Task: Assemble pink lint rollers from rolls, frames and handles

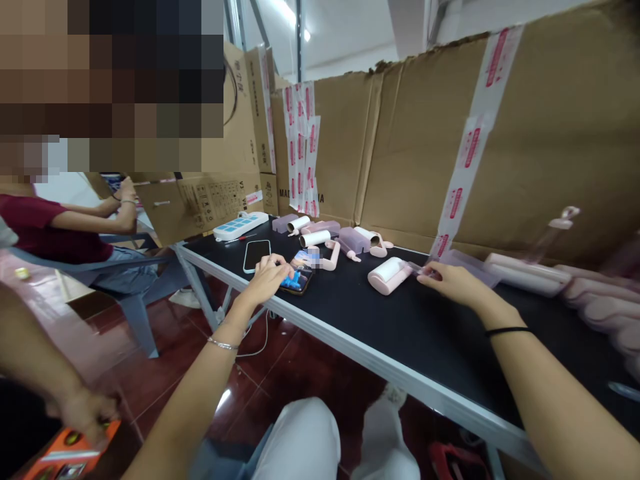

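My left hand [273,278] lies over the near side of a smartphone [299,280] on the black tabletop. Its fingers are bent and touch the lit screen. Farther right, my right hand [453,283] pinches a small clear plastic piece [416,268] between thumb and fingers. This piece reaches toward a pink roller with a white sleeve [391,275], lying on the table just left of the hand. Whether the piece touches the roller I cannot tell. Behind the phone are white paper rolls [315,238] with cardboard cores and pink handles [331,257].
A white power strip [241,227] and a pale phone-shaped frame [257,257] lie at the table's left end. More pink rollers [530,275] line the right. Cardboard [410,147] walls the back. At lower left, another person's hand [87,413] holds an orange object [75,453]; someone sits beyond.
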